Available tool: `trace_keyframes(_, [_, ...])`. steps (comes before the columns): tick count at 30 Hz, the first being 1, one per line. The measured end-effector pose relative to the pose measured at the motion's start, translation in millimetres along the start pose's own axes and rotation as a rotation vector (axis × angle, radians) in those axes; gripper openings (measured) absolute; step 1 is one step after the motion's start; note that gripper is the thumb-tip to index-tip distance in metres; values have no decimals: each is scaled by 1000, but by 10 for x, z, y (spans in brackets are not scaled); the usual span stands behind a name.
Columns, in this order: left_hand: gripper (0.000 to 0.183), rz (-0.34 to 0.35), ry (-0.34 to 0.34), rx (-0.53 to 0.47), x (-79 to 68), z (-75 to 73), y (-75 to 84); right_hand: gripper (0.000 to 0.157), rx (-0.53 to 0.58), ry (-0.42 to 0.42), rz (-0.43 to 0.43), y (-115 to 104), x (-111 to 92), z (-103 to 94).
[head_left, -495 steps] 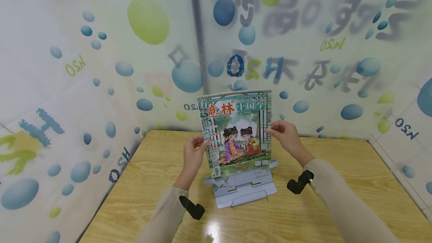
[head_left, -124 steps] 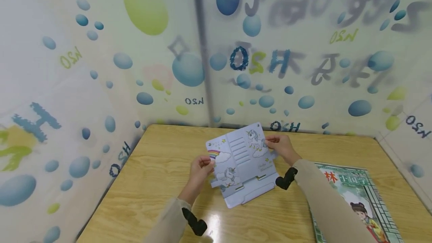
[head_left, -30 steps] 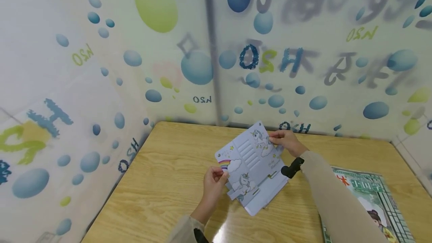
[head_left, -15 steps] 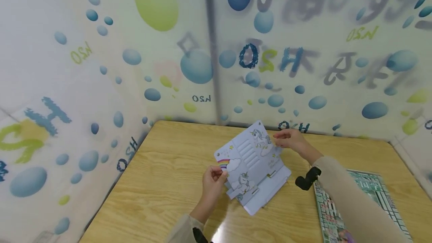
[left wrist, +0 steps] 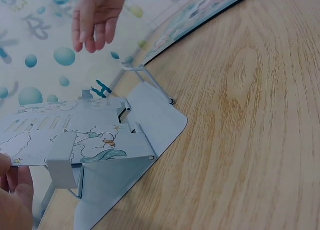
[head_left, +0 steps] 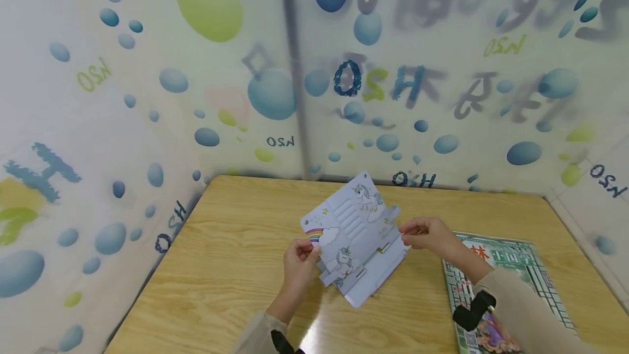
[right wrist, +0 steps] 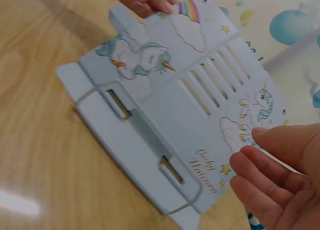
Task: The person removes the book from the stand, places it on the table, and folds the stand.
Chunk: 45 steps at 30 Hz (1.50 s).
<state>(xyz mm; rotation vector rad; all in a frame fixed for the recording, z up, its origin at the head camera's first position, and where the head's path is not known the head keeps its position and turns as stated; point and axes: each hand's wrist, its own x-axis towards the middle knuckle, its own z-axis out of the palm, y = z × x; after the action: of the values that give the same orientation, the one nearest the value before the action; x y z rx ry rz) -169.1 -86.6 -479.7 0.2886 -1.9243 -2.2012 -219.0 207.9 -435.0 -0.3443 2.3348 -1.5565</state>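
Note:
A white metal book stand (head_left: 355,228) printed with unicorns, a rainbow and clouds stands tilted back and turned at an angle on the table. My left hand (head_left: 298,266) pinches its left edge by the rainbow, thumb on the printed face. Just off the stand's lower right edge is my right hand (head_left: 429,235), holding nothing; its loosely bent fingers (right wrist: 262,185) show in the right wrist view. From the left wrist view, that right hand (left wrist: 100,17) hangs above and apart from the stand. A wire holder (left wrist: 155,84) sticks out at the stand's front ledge.
A magazine (head_left: 533,266) with a green illustrated cover lies flat on the table's right side, partly under my right forearm. The wooden table (head_left: 236,234) meets patterned walls behind and on both sides. Black cameras (head_left: 474,310) sit on my wrists.
Earlier the magazine was held upright at the stand; now it lies at the right. The stand has been turned. My right hand has let go of its right edge and moved down.

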Motion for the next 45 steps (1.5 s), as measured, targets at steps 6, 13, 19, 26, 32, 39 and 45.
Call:
trace_keyframes(6, [15,-3,5,-14,3,-9,13,35,10,24,16,168,-153,164])
trace_keyframes(13, [16,-1,12,-37,2,-1,17,36,81,73,-14,297,-227,368])
trace_keyframes(19, [17,-9,5,-37,1,-4,13,25,85,190,-23,424,-239,558])
trace_keyframes(26, [17,-11,11,-30,5,-1,10,21,50,291,96,518,-213,686])
trace_keyframes(32, [17,-14,13,-38,-11,1,15,21,-9,337,175,539,-189,729])
trace_keyframes(39, [17,0,4,-52,-11,-4,2,25,43,357,211,508,-189,771])
trace_keyframes(45, [16,4,11,-43,-5,6,-3,26,122,363,244,477,-187,795])
